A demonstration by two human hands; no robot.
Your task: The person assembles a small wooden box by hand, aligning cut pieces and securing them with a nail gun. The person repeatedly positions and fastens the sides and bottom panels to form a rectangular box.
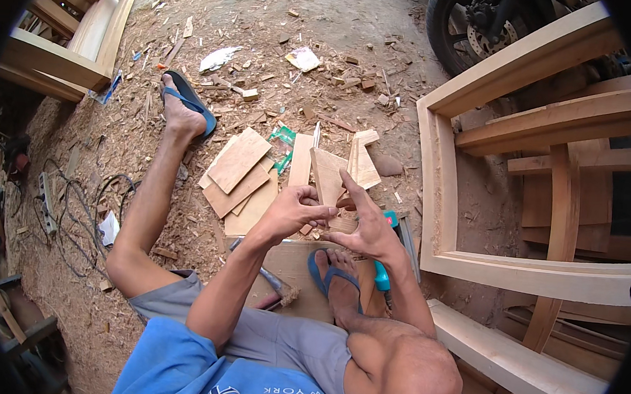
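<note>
Tapered piece point(326, 171): we had this pale wood raised in front of us, tilted, its wider end up, above the boards on the ground.
Left hand point(292, 211): we held the lower part of the piece between fingers and thumb.
Right hand point(369, 229): we had it spread wide, thumb and index far apart, the index tip by the piece's right edge; we could not tell whether it pressed there.
Good handling: we judged a light, steady left pinch best, with the right fingers kept on the edges, clear of splinters, and the piece turned slowly.
Footing: we had the right foot point(342, 284) on a wide board point(292, 258), close below the work, so a steady foot seemed wise.
Loose boards point(240, 160): they lay overlapping just beyond the left hand.
Teal-handled tool point(382, 276): it lay beside the right foot, best left undisturbed.
Ground point(388, 25): we sat amid shavings and scraps.
Room: we had wooden frames point(435, 184) on both sides, a motorbike wheel point(466, 31) at far right, and tangled cables point(70, 204) at left.
</note>
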